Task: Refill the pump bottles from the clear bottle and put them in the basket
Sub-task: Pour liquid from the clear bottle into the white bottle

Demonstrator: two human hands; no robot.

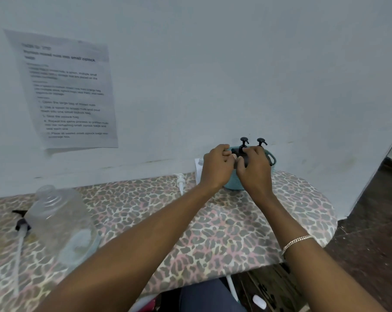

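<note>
In the head view, right of centre, a dark pump bottle (241, 159) is held at the mouth of the teal basket (273, 159) by the left hand (217, 166) and the right hand (254, 171), the fingers of both curled closely round its body. A second pump bottle (261, 142) is already stood inside. The placing step is judged to be in hand; a straight lowering and a release are called for next. The clear bottle (62, 221) is laid at lower left.

left hand (217, 164), right hand (254, 168) holding pump bottle (244, 144)
</note>
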